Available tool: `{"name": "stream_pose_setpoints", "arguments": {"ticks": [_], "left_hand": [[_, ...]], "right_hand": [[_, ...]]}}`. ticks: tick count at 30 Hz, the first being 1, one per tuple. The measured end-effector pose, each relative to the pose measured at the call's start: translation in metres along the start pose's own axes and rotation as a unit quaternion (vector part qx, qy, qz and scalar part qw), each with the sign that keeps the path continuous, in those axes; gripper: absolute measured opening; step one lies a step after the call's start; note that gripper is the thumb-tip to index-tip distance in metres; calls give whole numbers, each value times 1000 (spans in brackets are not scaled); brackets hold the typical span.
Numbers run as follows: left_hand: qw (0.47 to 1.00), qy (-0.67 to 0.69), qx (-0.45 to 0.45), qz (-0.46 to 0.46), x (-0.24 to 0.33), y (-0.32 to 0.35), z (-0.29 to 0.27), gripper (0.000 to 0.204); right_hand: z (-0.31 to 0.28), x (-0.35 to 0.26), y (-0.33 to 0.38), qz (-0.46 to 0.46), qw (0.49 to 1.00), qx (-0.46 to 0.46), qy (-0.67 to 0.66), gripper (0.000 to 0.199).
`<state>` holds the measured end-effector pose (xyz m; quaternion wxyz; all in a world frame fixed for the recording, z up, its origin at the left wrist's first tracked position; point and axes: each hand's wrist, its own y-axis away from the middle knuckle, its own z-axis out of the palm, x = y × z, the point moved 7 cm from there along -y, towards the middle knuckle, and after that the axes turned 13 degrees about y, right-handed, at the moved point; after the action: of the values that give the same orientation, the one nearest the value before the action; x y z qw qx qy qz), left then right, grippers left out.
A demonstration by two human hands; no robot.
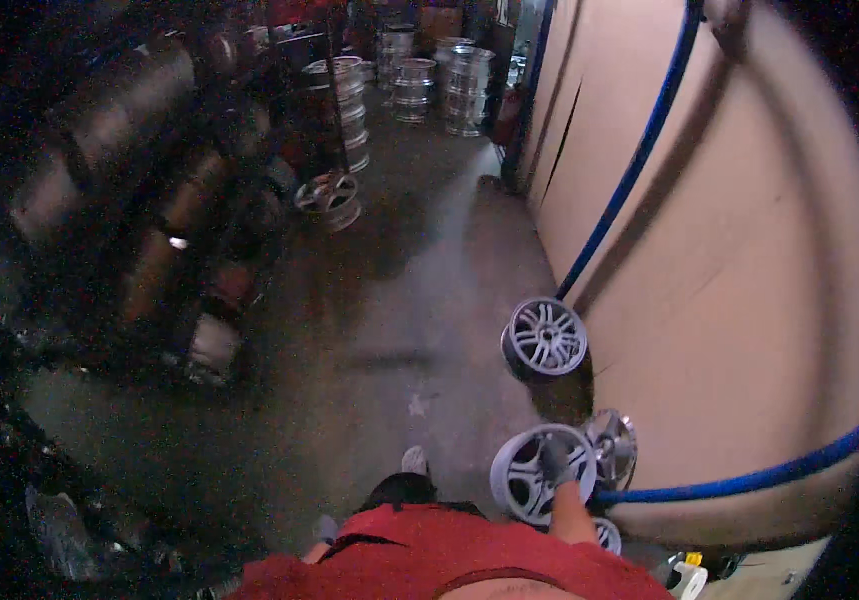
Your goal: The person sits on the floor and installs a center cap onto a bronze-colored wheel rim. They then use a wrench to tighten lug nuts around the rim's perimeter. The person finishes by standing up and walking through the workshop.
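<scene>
My right hand (556,462), in a dark glove, reaches down to a silver alloy wheel rim (522,469) at my right side. The fingers overlap its spokes and seem wrapped round them, though the dark glove blurs the detail. Just behind that rim, a shinier alloy rim (618,450) leans by the wall. Part of one more rim (608,537) shows below my right forearm. Low beside my body, my left hand (328,528) shows only as a small greyish patch; its fingers are hidden.
A multi-spoke rim (548,336) stands farther along the beige wall (720,300), near blue posts (640,170). On the floor ahead lies a rim (330,203). Stacked rims (468,92) fill the back. Dark shelving with cylindrical shapes (140,110) lines the left.
</scene>
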<state>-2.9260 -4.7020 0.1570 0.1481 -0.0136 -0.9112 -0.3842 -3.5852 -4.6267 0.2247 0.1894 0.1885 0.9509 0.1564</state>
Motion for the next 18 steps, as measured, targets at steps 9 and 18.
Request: {"name": "stream_pose_setpoints", "arguments": {"ticks": [9, 18], "left_hand": [[902, 251, 270, 224, 261, -297, -352, 45], [962, 188, 185, 70, 373, -458, -382, 41]], "right_hand": [[34, -18, -65, 169, 965, -194, -47, 23], [-64, 26, -357, 131, 980, -149, -5, 22]]}}
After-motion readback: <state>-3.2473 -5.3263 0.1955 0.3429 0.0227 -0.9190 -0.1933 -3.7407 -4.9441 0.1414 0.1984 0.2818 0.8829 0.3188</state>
